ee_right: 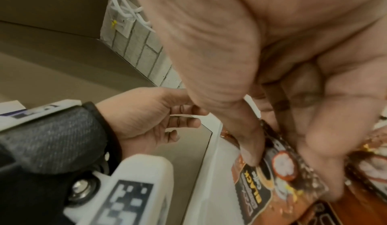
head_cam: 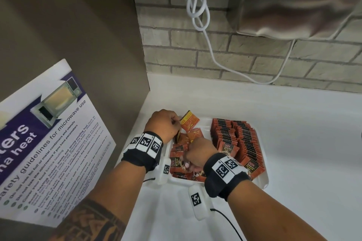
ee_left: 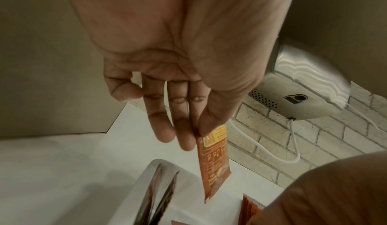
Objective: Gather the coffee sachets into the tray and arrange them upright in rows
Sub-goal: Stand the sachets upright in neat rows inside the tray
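Head view shows we pinch one light, floppy, slick sachet [head_cam: 189, 122] by its top edge in our left hand [head_cam: 162, 125], while our right hand [head_cam: 199, 152] curls round a sachet [ee_right: 278, 167] in the tray [head_cam: 263, 179].

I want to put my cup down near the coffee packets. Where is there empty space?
The white counter is bare right of the tray, up to the brick wall, and in front of the tray. The tray is crowded: upright sachet rows right, loose sachets and both hands left.
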The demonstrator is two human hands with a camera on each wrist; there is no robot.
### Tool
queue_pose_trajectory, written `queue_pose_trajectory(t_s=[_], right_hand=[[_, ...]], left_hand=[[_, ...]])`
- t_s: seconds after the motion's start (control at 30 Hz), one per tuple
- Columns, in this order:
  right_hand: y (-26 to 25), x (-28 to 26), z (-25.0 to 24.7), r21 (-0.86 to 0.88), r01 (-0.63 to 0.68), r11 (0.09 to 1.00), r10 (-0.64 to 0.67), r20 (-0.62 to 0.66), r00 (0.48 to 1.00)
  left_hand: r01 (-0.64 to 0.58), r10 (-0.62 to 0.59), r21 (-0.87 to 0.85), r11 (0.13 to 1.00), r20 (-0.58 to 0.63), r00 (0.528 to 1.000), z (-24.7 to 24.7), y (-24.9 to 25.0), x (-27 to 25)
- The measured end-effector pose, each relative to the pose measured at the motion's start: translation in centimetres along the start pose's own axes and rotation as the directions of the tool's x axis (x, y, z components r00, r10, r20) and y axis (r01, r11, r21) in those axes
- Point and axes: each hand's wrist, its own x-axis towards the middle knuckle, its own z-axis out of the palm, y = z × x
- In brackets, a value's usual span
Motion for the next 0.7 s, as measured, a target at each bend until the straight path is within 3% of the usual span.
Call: queue_pose_trajectory(t_s=[0.27, 0.43, 0.57, 0.7], right_hand=[[0.5, -0.1, 0.4, 0.165, 0.044, 0.985, -0.032, -0.072, 0.997], [1.4, -0.4, -0.8, 0.27, 0.007, 0.963, -0.014, 0.024, 1.0], [2.5, -0.7, -2.2, 0.429, -0.029, 0.903, 0.008, 0.05, 0.999], [2.9, -0.5, -3.1, 0.657, 0.028, 0.754, -0.043, 0.007, 0.999]], left_hand=[[0.017, -0.017, -0.01, 1.0, -0.005, 1.0, -0.1, -0.2, -0.1], [0.016, -0.016, 0.002, 1.0, -0.006, 1.0, -0.3, -0.1, 0.0], [0.006, -0.007, -0.007, 1.0, -0.025, 1.0, -0.5, 0.1, 0.0], [-0.048, 0.042, -0.057, 0.997, -0.1, 0.994, -0.5, 0.4, -0.4]])
